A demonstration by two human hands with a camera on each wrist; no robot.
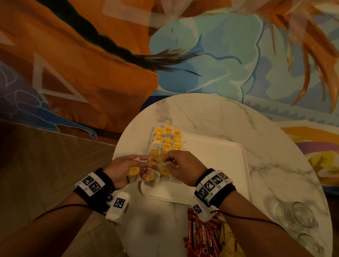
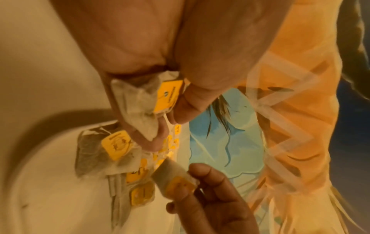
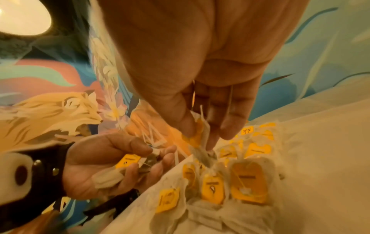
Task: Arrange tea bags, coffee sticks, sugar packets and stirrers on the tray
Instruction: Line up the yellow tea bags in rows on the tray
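Note:
Tea bags (image 1: 167, 142) with yellow tags lie in rows along the left side of the white tray (image 1: 212, 170). My left hand (image 1: 142, 167) hovers at the tray's left edge, its thumb and fingers curled round a small bunch of tea bags (image 2: 136, 107). My right hand (image 1: 166, 162) is just to its right, above the near rows. It pinches one tea bag (image 3: 202, 152) by its yellow tag, and the bag hangs down onto the row beneath. Red coffee sticks (image 1: 204, 249) and brown sugar packets (image 1: 232, 252) lie on the table under my right forearm. I see no stirrers.
The tray sits on a round marble table (image 1: 218, 116) against a painted wall. Two clear glasses (image 1: 301, 215) stand at the table's right edge. The right part of the tray is bare.

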